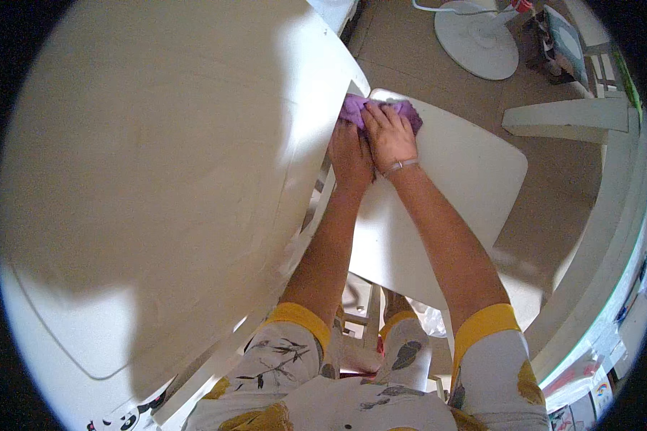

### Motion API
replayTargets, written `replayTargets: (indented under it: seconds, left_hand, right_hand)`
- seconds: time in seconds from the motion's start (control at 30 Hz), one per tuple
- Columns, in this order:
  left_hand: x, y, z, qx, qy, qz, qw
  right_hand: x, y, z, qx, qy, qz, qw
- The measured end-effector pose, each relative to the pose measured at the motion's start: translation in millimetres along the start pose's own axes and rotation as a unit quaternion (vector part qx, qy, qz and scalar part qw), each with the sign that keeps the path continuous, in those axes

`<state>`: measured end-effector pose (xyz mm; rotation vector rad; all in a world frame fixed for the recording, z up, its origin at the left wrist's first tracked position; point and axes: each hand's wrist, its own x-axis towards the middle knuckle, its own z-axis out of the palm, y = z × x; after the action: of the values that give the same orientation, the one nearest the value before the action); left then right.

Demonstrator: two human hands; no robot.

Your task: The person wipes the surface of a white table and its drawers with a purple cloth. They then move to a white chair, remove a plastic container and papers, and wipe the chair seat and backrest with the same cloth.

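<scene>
A crumpled purple cloth (354,110) lies at the far corner of a white seat-like board with rounded corners (458,161). My right hand (392,134), a thin bracelet at its wrist, presses the cloth down with its fingers bent over it. Close against it on the left, my left hand (351,153) also has its fingers on the cloth, near the edge of a large white tabletop (167,161). Part of the cloth is hidden beneath both hands.
The tabletop fills the left side, partly in shadow. A round white stand base (477,40) and a dark box-like item (563,48) are on the brown floor (404,48). White furniture framing (566,119) curves along the right. Below are my legs.
</scene>
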<state>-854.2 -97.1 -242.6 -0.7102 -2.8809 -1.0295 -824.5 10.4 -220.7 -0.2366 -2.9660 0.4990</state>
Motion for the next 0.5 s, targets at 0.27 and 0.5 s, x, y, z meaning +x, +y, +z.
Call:
replayTargets:
  seconds: [0.27,0.5]
  left_hand:
    - [20,-10,-7,0.028,-0.028,-0.01,0.999]
    - [-34,-6,-31,0.061,-0.102,-0.128,0.985]
  right_hand:
    - [36,-19,-17,-0.052,-0.053,0.054,0.996]
    - [-5,-41,7,-0.039,-0.052,-0.028,0.998]
